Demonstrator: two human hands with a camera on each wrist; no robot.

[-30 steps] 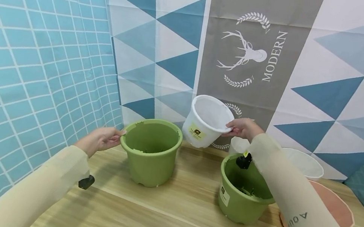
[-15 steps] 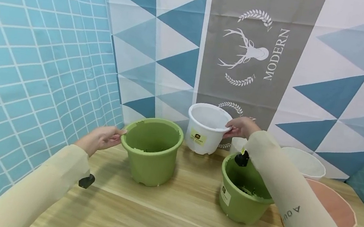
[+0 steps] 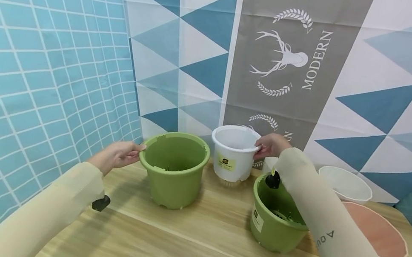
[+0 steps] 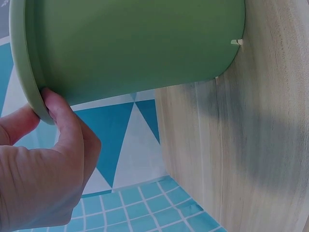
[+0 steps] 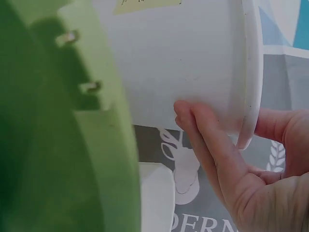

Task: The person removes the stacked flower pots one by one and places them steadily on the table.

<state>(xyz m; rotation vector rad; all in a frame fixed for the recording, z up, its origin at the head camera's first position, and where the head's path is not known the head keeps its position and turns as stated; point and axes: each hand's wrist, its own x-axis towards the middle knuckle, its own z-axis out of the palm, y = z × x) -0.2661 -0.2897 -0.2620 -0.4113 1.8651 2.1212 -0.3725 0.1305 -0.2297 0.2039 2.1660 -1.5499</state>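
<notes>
My left hand point(image 3: 119, 155) pinches the left rim of a green flowerpot point(image 3: 173, 189), which stands upright on the wooden table. In the left wrist view the thumb and fingers point(image 4: 63, 121) clasp that rim from both sides. With my right hand point(image 3: 273, 146) I grip the right rim of a white flowerpot point(image 3: 244, 167) bearing a yellow label. It is upright, its base close over the table at the back. The right wrist view shows fingers point(image 5: 207, 130) along the outer wall of the white pot point(image 5: 174, 63), the thumb side at its rim.
A second green flowerpot point(image 3: 273, 237) stands under my right forearm. Further right are a white bowl-like pot point(image 3: 345, 184) and a pink one point(image 3: 375, 230), partly behind the sleeve. A small white pot point(image 3: 269, 164) sits behind. Patterned cloth point(image 3: 204, 81) covers the back; wooden tabletop point(image 3: 176, 245) extends in front.
The white flowerpot has come down from a tilted position above the table to upright and low, with my right hand still holding its rim. My left hand stays on the green flowerpot.
</notes>
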